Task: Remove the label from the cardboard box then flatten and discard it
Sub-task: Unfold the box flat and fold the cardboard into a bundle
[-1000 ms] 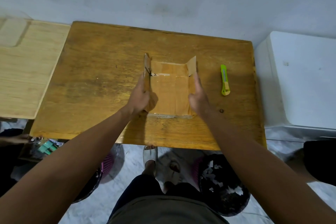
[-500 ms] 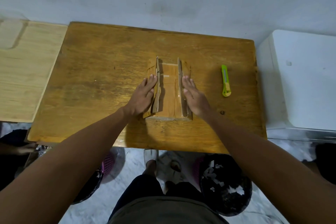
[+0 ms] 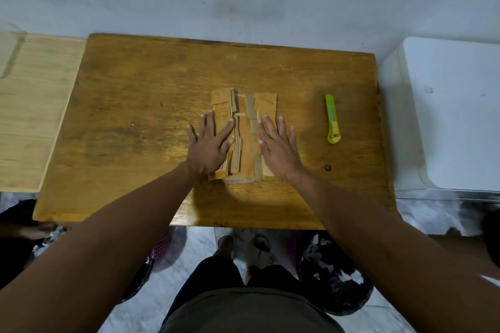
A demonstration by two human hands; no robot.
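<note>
The brown cardboard box (image 3: 244,127) lies flat in the middle of the wooden table (image 3: 135,116), its two side flaps folded inward over the base, strips of tape showing on it. My left hand (image 3: 209,144) presses palm-down on the left flap, fingers spread. On the right flap my right hand (image 3: 278,144) rests the same way, flat with fingers apart. Neither hand grips anything. No label is visible to me on the box.
A green utility knife (image 3: 332,119) lies on the table right of the box. A light wooden board (image 3: 29,105) adjoins the table on the left, a white appliance (image 3: 454,113) on the right. A dark bin with paper scraps (image 3: 332,276) stands on the floor below.
The box's side flaps stood upright, then tilted inward, and now lie folded flat. Both hands moved from the outer sides onto the top of the flaps.
</note>
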